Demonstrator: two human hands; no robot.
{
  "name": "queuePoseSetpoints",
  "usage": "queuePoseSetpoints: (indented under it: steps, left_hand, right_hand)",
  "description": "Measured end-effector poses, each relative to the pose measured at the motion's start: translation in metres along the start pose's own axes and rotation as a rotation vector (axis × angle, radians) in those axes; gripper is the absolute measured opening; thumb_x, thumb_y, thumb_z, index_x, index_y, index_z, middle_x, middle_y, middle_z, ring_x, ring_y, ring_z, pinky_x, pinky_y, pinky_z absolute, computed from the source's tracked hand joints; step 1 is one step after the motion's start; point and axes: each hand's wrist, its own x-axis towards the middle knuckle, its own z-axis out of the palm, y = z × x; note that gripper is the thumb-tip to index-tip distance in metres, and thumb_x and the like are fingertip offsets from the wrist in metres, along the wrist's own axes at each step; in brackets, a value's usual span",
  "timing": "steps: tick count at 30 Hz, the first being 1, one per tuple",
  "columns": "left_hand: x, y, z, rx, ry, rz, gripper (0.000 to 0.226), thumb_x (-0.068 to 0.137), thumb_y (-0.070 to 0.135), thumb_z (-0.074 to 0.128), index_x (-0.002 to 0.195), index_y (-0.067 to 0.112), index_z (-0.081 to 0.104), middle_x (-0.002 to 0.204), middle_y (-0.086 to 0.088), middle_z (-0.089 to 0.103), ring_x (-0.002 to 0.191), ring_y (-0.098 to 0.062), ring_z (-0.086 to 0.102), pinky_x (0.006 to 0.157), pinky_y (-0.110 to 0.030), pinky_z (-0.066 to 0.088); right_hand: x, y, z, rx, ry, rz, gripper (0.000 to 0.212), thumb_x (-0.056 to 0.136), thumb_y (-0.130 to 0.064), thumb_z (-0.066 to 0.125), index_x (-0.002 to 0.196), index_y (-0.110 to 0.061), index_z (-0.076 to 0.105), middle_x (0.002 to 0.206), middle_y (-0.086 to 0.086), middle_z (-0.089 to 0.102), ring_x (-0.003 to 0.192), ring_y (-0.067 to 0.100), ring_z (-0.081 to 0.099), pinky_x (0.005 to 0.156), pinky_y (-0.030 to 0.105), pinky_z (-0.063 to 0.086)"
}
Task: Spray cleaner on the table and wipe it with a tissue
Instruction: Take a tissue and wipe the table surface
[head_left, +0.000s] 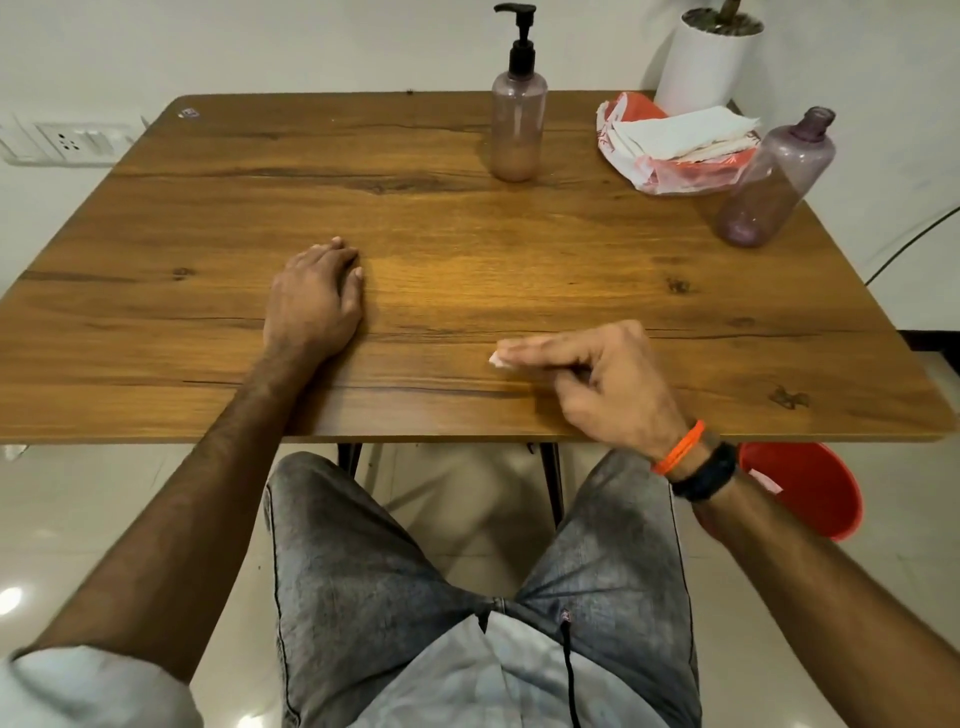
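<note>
The wooden table (467, 223) fills the middle of the view. My right hand (602, 374) is low over its near edge, fingers stretched to the left over a small white tissue (497, 359) and thumb tucked beneath; only a corner of the tissue peeks out at the fingertips, touching the tabletop. To the left, my left hand (311, 296) rests on the table with loosely curled fingers and holds nothing. A pump bottle of cleaner (518, 130) stands upright at the far middle, well beyond both hands.
A plastic pack with a stack of white tissues (675, 140) lies at the far right. Beside it stands a capless purple bottle (774, 182). A white plant pot (706, 57) is behind them. A red bucket (810, 488) sits on the floor under my right wrist.
</note>
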Motion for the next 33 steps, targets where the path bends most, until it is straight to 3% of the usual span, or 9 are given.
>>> queuePoseSetpoints:
  steps: [4,9,13,16,19,22,26,29,33]
  left_hand:
    - [0.0,0.001,0.001,0.001,0.0,0.0,0.046,0.098,0.033,0.042,0.137,0.009,0.05,0.147,-0.013,0.046,0.136,-0.028,0.039,0.114,-0.045,0.028]
    - [-0.001,0.002,0.001,0.003,0.01,0.005,0.045,0.099,0.031,0.043,0.137,0.008,0.05,0.146,-0.014,0.046,0.136,-0.029,0.039,0.114,-0.043,0.027]
    - [-0.001,0.002,0.002,0.01,0.011,0.008,0.044,0.099,0.031,0.043,0.137,0.008,0.049,0.147,-0.013,0.046,0.136,-0.029,0.039,0.114,-0.042,0.026]
    - [-0.001,0.002,0.002,0.004,0.006,0.005,0.044,0.1,0.031,0.043,0.137,0.008,0.049,0.147,-0.013,0.045,0.137,-0.029,0.038,0.115,-0.043,0.027]
    - [-0.001,0.002,0.003,0.006,0.007,0.006,0.045,0.099,0.031,0.043,0.137,0.008,0.049,0.147,-0.014,0.045,0.136,-0.029,0.039,0.114,-0.043,0.027]
    - [-0.001,0.002,0.004,0.005,0.015,-0.001,0.045,0.099,0.031,0.043,0.137,0.008,0.049,0.147,-0.013,0.046,0.136,-0.028,0.039,0.114,-0.043,0.027]
    - [-0.001,0.003,0.004,0.012,0.024,0.002,0.046,0.099,0.033,0.042,0.137,0.008,0.049,0.147,-0.013,0.046,0.136,-0.028,0.039,0.114,-0.042,0.027]
    - [0.0,0.001,0.002,0.007,0.02,0.002,0.047,0.098,0.033,0.042,0.137,0.008,0.049,0.146,-0.014,0.046,0.136,-0.029,0.039,0.114,-0.042,0.027]
    - [0.001,0.0,0.002,0.008,0.02,0.0,0.049,0.097,0.035,0.04,0.136,0.008,0.05,0.146,-0.014,0.047,0.136,-0.029,0.04,0.114,-0.042,0.027]
  right_hand:
    - [0.011,0.011,0.006,-0.309,-0.044,0.03,0.047,0.075,0.009,0.057,0.114,-0.014,0.071,0.119,0.001,0.068,0.117,0.01,0.06,0.109,0.021,0.036]
    - [-0.027,0.005,0.028,-0.36,-0.089,-0.117,0.057,0.062,0.016,0.064,0.113,-0.01,0.071,0.119,0.006,0.068,0.113,0.017,0.064,0.099,0.038,0.051]
    - [-0.049,-0.006,0.034,-0.26,-0.135,-0.161,0.056,0.063,0.017,0.067,0.11,-0.013,0.073,0.116,0.002,0.07,0.111,0.01,0.064,0.097,0.028,0.051]
    - [-0.046,-0.007,0.02,-0.132,-0.066,-0.053,0.051,0.069,0.014,0.06,0.111,-0.014,0.073,0.115,0.0,0.07,0.111,0.005,0.063,0.1,0.024,0.048]
    - [-0.047,-0.004,0.017,-0.3,0.062,0.052,0.054,0.061,0.016,0.063,0.109,-0.009,0.073,0.113,0.007,0.07,0.108,0.016,0.067,0.1,0.034,0.049]
    - [-0.059,-0.011,0.037,-0.495,0.115,0.087,0.055,0.054,0.015,0.075,0.104,-0.005,0.073,0.109,0.011,0.072,0.101,0.023,0.07,0.087,0.044,0.055]
    - [-0.061,-0.032,0.078,-0.472,0.221,0.007,0.037,0.071,0.004,0.057,0.103,-0.004,0.073,0.107,0.012,0.073,0.099,0.023,0.07,0.081,0.034,0.055]
    - [-0.05,-0.049,0.113,-0.41,0.173,-0.078,0.039,0.081,0.001,0.041,0.105,-0.001,0.073,0.11,0.014,0.072,0.106,0.023,0.068,0.079,0.032,0.06]
    - [-0.036,-0.062,0.126,-0.379,0.156,-0.098,0.041,0.082,-0.005,0.038,0.101,-0.002,0.074,0.107,0.012,0.073,0.103,0.022,0.069,0.077,0.031,0.06]
